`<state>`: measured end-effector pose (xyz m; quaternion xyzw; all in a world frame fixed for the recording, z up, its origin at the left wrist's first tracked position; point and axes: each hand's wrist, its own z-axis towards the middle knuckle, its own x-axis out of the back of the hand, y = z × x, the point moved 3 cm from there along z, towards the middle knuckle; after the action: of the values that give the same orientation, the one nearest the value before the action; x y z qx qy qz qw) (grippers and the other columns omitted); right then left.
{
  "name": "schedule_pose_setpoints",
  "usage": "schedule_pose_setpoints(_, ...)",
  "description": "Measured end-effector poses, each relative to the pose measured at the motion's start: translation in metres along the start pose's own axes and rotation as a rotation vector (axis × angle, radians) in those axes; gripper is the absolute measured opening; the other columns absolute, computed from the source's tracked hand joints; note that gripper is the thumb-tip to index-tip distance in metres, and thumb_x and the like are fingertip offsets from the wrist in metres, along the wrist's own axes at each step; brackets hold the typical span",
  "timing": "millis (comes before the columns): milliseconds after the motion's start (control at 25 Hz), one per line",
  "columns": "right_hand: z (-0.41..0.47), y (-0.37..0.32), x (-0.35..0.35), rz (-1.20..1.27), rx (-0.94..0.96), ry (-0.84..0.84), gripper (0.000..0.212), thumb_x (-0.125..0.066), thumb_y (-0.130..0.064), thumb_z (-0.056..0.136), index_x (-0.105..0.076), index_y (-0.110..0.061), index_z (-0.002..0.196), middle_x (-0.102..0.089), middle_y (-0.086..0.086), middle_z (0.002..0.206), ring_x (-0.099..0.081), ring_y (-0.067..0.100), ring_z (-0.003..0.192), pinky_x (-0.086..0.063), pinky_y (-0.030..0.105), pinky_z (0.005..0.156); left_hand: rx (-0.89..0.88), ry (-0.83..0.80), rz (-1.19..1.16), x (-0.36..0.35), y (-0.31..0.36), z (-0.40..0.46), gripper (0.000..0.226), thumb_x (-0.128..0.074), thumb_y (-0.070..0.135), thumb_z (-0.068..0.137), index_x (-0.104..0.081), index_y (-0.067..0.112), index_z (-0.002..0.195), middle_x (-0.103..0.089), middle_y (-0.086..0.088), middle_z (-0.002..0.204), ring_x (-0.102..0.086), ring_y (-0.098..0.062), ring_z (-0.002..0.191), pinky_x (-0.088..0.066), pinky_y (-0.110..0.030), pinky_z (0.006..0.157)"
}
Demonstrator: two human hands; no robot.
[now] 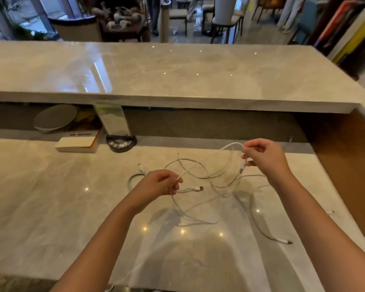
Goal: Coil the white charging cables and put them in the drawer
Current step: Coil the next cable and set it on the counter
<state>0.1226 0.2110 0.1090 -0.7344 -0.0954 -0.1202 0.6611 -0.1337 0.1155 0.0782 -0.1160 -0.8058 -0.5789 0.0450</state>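
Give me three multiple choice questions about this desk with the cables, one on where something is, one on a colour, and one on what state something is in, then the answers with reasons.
1. Where does the book lie?
A. At the back left of the lower counter
B. On the raised counter
C. Under the right hand

2. What colour are the cables?
A. Black
B. White
C. Red

3. What state are the cables in?
A. Neatly coiled
B. Loose and tangled
C. Stowed out of sight

Answers:
1 A: it rests on the lower counter, beneath the raised counter.
2 B: every strand is white.
3 B: they sprawl in overlapping loops while the left hand and right hand each pinch a strand.
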Motion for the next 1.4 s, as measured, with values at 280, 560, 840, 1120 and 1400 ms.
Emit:
schedule_pose_setpoints(280, -0.008, 0.011, 0.069, -0.372, 0.206, 0.347, 0.008, -0.06, -0.018, 0.088, -0.066, -0.015, 0.091, -0.068, 0.005, 0.084, -0.065, 0.021, 0.076, -0.055, 0.035, 0.066, -0.036, -0.146, 0.313, -0.03, 0.049, 0.027, 0.021, -0.042, 0.013, 0.095, -0.059, 0.011, 0.083, -0.065, -0.009, 0.08, -0.062, -0.023, 0.077, -0.055, -0.036, 0.081)
schedule_pose_setpoints(560, -0.029, 0.029, 0.065, -0.65, 0.137, 0.143, 0.014, -0.06, -0.016, 0.088, -0.069, -0.014, 0.098, -0.071, 0.004, 0.097, -0.061, 0.017, 0.082, -0.048, 0.027, 0.07, -0.149, -0.062, -0.358, -0.061, 0.079, 0.02, 0.024, -0.046, 0.001, 0.091, -0.068, 0.01, 0.097, -0.066, 0.0, 0.074, -0.062, -0.01, 0.07, -0.054, -0.021, 0.071)
schedule_pose_setpoints(840, -0.066, -0.013, 0.029, -0.5, 0.342, -0.431, 0.017, -0.066, -0.016, 0.083, -0.074, -0.023, 0.096, -0.065, -0.016, 0.082, -0.056, -0.007, 0.071, -0.042, 0.005, 0.062, -0.283, -0.092, 0.286, -0.11, 0.084, 0.018, 0.018, -0.058, 0.02, 0.09, -0.073, 0.022, 0.099, -0.073, 0.01, 0.08, -0.066, 0.002, 0.07, -0.047, -0.011, 0.061)
schedule_pose_setpoints(1120, -0.053, -0.022, 0.037, -0.328, 0.376, -0.278, 0.011, -0.066, -0.015, 0.082, -0.07, -0.025, 0.081, -0.063, -0.015, 0.079, -0.056, -0.001, 0.076, -0.042, 0.013, 0.066, -0.057, -0.408, -0.151, -0.113, 0.078, 0.008, 0.033, -0.037, 0.0, 0.093, -0.067, 0.009, 0.103, -0.063, -0.003, 0.071, -0.057, -0.013, 0.066, -0.047, -0.023, 0.062)
schedule_pose_setpoints(1400, -0.054, -0.012, 0.031, -0.55, 0.571, -0.209, 0.021, -0.064, -0.022, 0.086, -0.07, -0.021, 0.106, -0.06, -0.005, 0.097, -0.051, 0.009, 0.09, -0.041, 0.019, 0.074, -0.033, -0.296, -0.19, -0.104, 0.074, 0.017, 0.028, -0.043, 0.002, 0.094, -0.067, 0.011, 0.106, -0.062, 0.0, 0.072, -0.058, -0.007, 0.065, -0.051, -0.021, 0.065)
